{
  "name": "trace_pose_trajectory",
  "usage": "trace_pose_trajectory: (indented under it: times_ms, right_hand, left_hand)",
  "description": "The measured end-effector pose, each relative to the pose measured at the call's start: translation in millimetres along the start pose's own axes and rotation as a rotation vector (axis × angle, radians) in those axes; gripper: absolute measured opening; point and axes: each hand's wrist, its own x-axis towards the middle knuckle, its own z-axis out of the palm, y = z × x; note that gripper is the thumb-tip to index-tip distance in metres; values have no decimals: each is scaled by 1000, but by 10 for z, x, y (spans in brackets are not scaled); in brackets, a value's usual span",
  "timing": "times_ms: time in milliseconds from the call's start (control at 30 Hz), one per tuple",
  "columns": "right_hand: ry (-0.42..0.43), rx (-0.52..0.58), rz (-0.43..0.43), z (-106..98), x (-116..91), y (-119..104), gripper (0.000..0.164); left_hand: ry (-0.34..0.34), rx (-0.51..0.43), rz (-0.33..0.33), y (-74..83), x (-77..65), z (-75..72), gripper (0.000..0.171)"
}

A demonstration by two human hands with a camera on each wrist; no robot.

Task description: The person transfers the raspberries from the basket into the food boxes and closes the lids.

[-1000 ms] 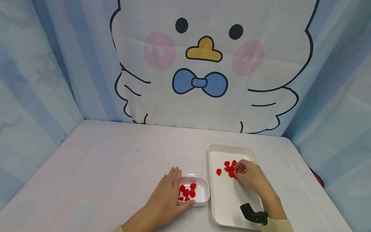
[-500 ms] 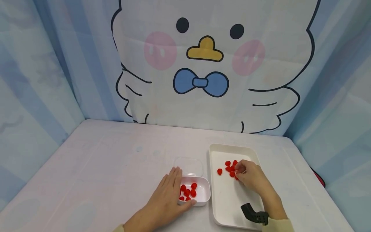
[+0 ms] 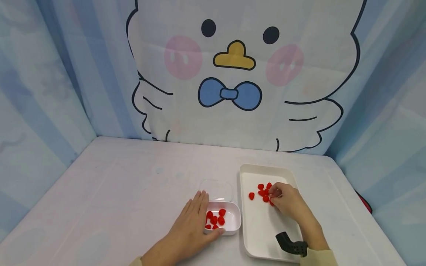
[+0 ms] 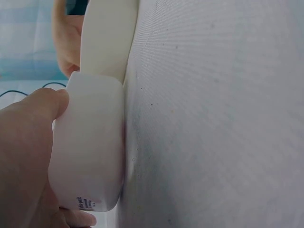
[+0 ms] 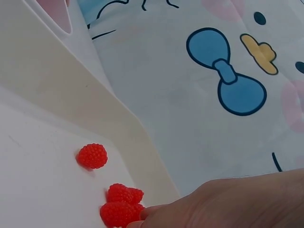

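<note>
Straight-fingered, our left hand (image 3: 189,225) likely steadies the box (image 4: 90,137). Our half-curled right hand (image 3: 290,202) touches berries (image 5: 118,214), any pinch hidden.

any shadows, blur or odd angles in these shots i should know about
Head view: light soft and even, a faint shadow on the tray by the right hand, the clear lid barely showing; left wrist view: turned sideways, small print on the white box too soft to read fully; right wrist view: tilted, lone red berry sharp enough to show its bumps.
</note>
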Motion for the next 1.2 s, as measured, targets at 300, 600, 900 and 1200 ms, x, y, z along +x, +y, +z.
trace_pose_trajectory:
  times_ms: [300,600,900,1200]
  right_hand:
    - [-25,-15,10,6,11,-15,18]
    - [-38,-10,16,15,0,2,19]
    - [-27,9,28,-10,-16,-3,21]
    - [3,-2,17,0,-17,2,22]
  left_hand:
    - [15,-5,7,-8,4,-10,102]
    - [0,-6,4,-1,-12,-19,104]
    - [0,-8,2,5,3,-10,103]
    - [-11,-8,-11,-6,5,0,104]
